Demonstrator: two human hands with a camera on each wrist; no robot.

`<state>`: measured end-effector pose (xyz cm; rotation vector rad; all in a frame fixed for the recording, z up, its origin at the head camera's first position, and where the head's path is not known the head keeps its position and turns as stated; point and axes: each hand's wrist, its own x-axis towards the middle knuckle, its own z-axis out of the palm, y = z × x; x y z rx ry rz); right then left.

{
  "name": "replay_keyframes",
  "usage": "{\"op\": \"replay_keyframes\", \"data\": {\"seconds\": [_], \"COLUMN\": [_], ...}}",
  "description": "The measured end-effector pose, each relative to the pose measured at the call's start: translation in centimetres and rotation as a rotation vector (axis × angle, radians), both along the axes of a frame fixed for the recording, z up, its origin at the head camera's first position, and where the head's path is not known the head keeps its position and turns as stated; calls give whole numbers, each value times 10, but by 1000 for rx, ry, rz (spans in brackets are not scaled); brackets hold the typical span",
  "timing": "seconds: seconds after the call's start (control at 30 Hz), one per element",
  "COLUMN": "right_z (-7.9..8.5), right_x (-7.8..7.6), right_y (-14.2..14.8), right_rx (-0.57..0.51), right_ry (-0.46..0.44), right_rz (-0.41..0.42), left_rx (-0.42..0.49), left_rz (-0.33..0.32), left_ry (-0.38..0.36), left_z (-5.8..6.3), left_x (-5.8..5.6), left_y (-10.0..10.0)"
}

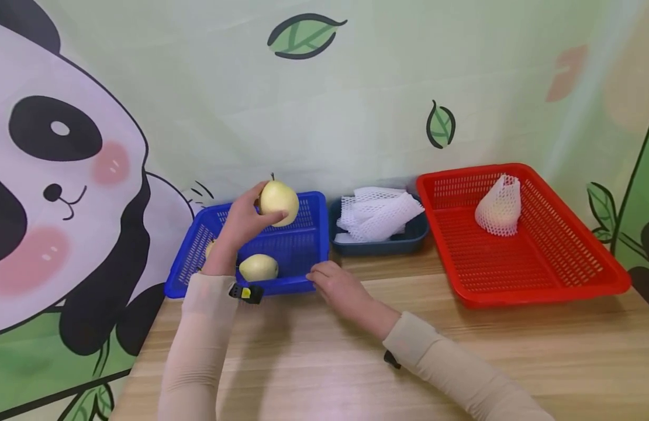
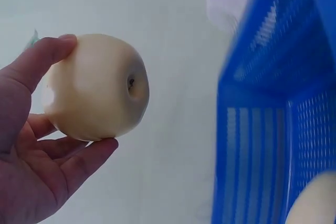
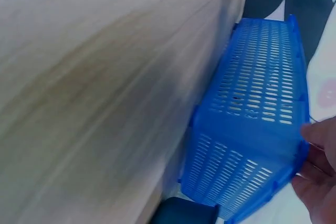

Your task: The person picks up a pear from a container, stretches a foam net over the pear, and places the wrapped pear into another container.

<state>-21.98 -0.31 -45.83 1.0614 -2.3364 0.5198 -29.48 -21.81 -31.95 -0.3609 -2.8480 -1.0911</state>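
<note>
My left hand (image 1: 247, 221) grips a pale yellow pear (image 1: 279, 203) above the blue basket (image 1: 303, 285), thumb on one side and fingers round the other. In the left wrist view the pear's dimpled end (image 2: 137, 85) points away from the palm. A second pear (image 1: 258, 268) lies in the blue basket, and another (image 1: 210, 249) is mostly hidden behind the left wrist. At the basket's near right corner my right hand (image 1: 337, 287) holds the rim, its thumb and fingertips at the edge in the right wrist view.
A dark blue tray (image 1: 379, 248) with white foam net sleeves (image 1: 379, 213) stands right of the blue basket. Farther right, a red basket (image 1: 535, 295) contains a fruit in a white foam net (image 1: 499, 207). All stand on a wooden table (image 1: 324, 362) against a printed cloth backdrop.
</note>
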Motion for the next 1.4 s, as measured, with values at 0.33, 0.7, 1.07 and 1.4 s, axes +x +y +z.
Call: {"op": "replay_keyframes", "data": {"seconds": [0.33, 0.7, 1.07, 1.4], "right_z": [30, 29, 26, 25], "right_x": [33, 82, 112, 123], "right_y": [12, 78, 116, 116], "right_rx": [-51, -322, -437, -461], "right_ry": [-163, -180, -218, -297], "right_rz": [48, 72, 2, -23], "left_rx": [133, 232, 261, 271], "left_rz": [-43, -146, -234, -221], "left_ry": [89, 146, 83, -16], "left_z": [-3, -33, -77, -127], "left_x": [40, 72, 86, 86], "left_y": [39, 80, 115, 144]}}
